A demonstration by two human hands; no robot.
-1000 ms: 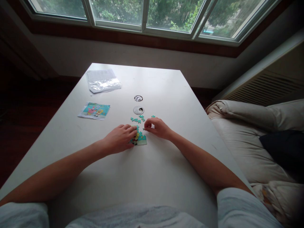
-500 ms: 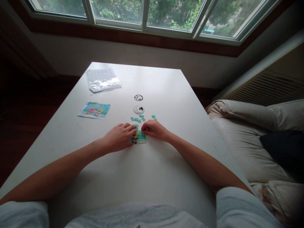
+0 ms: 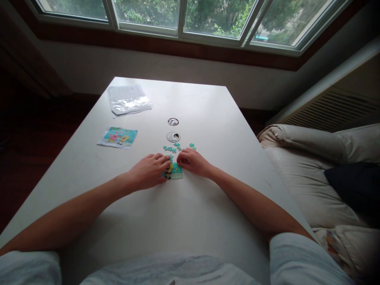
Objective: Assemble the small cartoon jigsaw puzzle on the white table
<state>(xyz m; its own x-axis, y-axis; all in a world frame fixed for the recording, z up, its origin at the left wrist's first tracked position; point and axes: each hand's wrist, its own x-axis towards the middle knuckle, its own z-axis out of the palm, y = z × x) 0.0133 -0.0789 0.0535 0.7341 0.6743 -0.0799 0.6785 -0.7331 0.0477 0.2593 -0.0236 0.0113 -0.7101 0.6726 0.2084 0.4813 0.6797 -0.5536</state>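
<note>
A partly assembled jigsaw puzzle [image 3: 177, 172] with a yellow cartoon figure and a turquoise background lies on the white table. My left hand [image 3: 151, 170] grips its left side, fingers over the upper part and thumb by the lower edge, hiding much of that side. At the puzzle's upper right edge, my right hand [image 3: 191, 161] is closed in a pinch; what sits between the fingertips is hidden. Just beyond the hands are several loose turquoise jigsaw pieces [image 3: 170, 149], and more pieces [image 3: 192, 146] lie behind my right hand.
A picture sheet [image 3: 120, 137] with cartoon figures lies left of the puzzle. Farther back is a clear plastic sleeve with papers [image 3: 130, 99]. Two round inserts [image 3: 173, 137] are set in the white table [image 3: 204, 114]. A cushioned sofa [image 3: 297, 174] stands at the right.
Almost nothing differs. My right hand's fingers have shifted very slightly at the puzzle's edge; my left hand stays in place.
</note>
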